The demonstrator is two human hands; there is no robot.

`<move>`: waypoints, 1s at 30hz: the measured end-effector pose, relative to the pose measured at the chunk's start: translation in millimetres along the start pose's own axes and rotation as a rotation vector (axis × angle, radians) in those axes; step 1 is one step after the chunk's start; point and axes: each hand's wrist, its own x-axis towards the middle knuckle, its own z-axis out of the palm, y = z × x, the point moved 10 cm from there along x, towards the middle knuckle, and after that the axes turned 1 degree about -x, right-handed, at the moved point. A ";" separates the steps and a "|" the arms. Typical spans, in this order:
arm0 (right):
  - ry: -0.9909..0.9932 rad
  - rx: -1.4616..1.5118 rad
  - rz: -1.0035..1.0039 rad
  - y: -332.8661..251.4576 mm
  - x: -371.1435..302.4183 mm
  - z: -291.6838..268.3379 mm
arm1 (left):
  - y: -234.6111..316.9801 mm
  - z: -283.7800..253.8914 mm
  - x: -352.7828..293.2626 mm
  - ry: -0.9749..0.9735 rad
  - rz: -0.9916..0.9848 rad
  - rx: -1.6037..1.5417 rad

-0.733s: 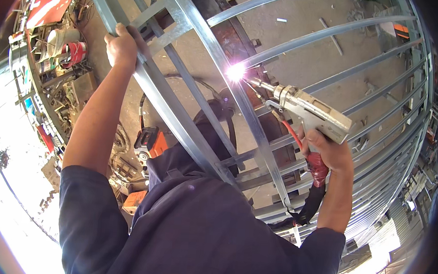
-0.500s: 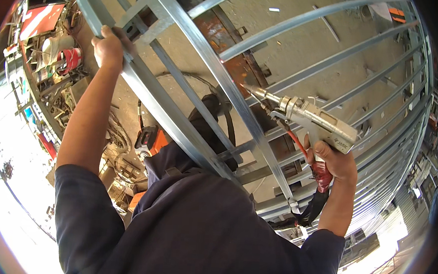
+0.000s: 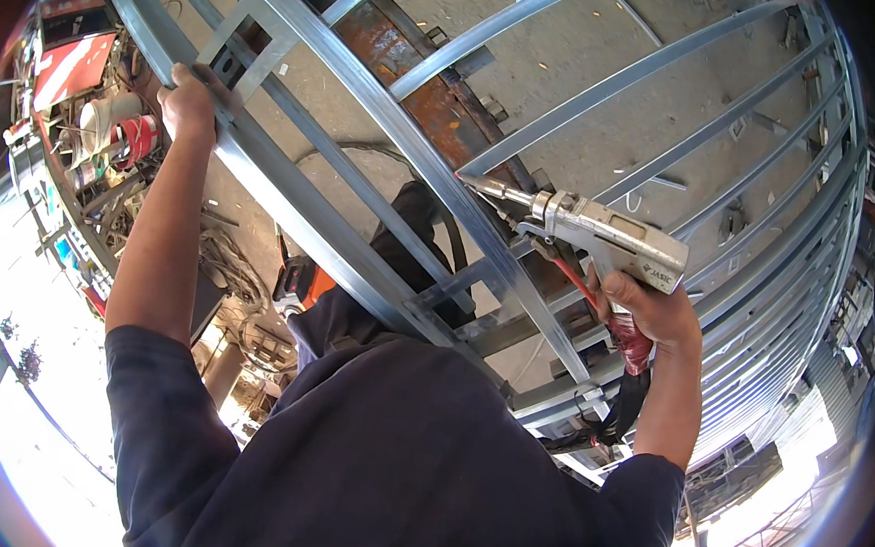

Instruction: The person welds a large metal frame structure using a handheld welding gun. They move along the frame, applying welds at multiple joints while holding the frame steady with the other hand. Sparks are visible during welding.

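Welding torch (image 3: 615, 236) has shifted to the next crossbar (image 3: 552, 125), mid-frame, tip now dark. Right hand (image 3: 653, 312) wrapped round its grip; left hand (image 3: 187, 108) closed over the wide steel rail (image 3: 292, 199), upper left. Rail probably stiff, heavy, slick; best held away from welds. Trigger finger unclear.

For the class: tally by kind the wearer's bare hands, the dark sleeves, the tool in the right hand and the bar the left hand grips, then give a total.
Hands: 2 (left hand, right hand)
Sleeves: 2 (left sleeve, right sleeve)
Held tool: 1 (welding gun)
Gripped bar: 1 (metal bar)
Total: 6
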 end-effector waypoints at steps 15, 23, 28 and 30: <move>-0.006 -0.006 0.014 -2.6 2.3 6.2 | -0.8 11.3 -10.5 -0.113 -0.106 -0.148; -0.021 -0.017 0.016 -3.1 1.2 8.1 | 12.6 2.1 -23.9 -0.092 -0.067 -0.120; -0.018 -0.022 0.020 -2.6 -1.3 7.5 | 4.5 9.8 -17.4 -0.128 -0.108 -0.186; -0.018 -0.024 0.021 -2.2 -2.2 6.9 | -8.8 12.2 0.9 -0.107 -0.097 -0.147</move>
